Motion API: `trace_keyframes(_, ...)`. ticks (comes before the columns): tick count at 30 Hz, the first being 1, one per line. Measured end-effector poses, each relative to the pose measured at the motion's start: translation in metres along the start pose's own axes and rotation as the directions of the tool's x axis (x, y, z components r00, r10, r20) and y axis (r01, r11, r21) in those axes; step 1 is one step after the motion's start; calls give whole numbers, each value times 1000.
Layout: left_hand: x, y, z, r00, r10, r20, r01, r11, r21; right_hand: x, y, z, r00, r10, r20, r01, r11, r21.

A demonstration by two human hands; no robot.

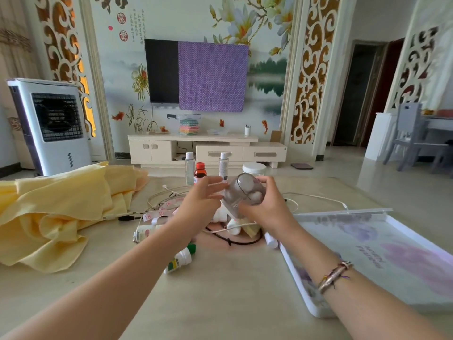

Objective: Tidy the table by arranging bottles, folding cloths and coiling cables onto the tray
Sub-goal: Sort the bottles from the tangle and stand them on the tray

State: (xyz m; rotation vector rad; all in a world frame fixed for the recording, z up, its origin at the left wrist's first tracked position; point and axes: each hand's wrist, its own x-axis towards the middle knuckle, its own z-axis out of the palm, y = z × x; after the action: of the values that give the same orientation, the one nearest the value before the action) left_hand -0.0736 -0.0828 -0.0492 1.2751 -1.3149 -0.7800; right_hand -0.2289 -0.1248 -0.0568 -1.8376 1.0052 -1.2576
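My right hand (pixel 263 204) grips a clear grey jar (pixel 241 192) with white balls inside, tilted and lifted above the table. My left hand (pixel 199 200) is spread with its fingertips touching the jar's left side. Under the hands lie small white bottles (pixel 232 227), white cables (pixel 316 197), a black cord (pixel 235 241) and a measuring tape (pixel 157 213). A white bottle with a green label (pixel 179 261) lies on its side nearer me. A crumpled yellow cloth (pixel 58 212) covers the table's left. The white tray (pixel 306 298) sits at the right.
At the table's far edge stand two clear bottles (pixel 189 168), a brown bottle with a red cap (pixel 200 173) and a white-lidded jar (pixel 254 168). Beyond are a TV cabinet (pixel 196 150), an air cooler (pixel 49 126) at the left and a grey chair (pixel 414 136) at the right.
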Motion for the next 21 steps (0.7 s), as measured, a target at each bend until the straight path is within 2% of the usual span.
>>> trace_keyframes(2,0,5,16,1000,8,-18,-7,999,31,6,-5,-19,996,81,-28,-81,997,12)
trace_keyframes(4,0,3,36,997,0,-81,13,987,162,8,-7,-43,993,104,-58,-103,994,16)
trace_keyframes(6,2,-5,63,997,-47,-68,65,954,294,4,-1,-70,987,109,-115,-106,994,26)
trace_keyframes(9,4,-24,105,985,-170,37,127,850,511,-8,19,-109,972,153,-181,-146,988,48)
trace_keyframes(12,5,-43,140,975,-223,24,156,751,642,-19,43,-128,951,231,-206,-226,973,46)
trace_keyframes(14,5,-48,147,980,-195,-31,163,706,690,-21,53,-126,952,240,-191,-238,971,36)
trace_keyframes(16,7,-49,150,979,-196,-58,182,703,688,-21,58,-123,957,243,-157,-243,970,19)
trace_keyframes(21,10,-52,143,982,-180,-59,167,675,719,-20,55,-120,961,259,-98,-260,966,12)
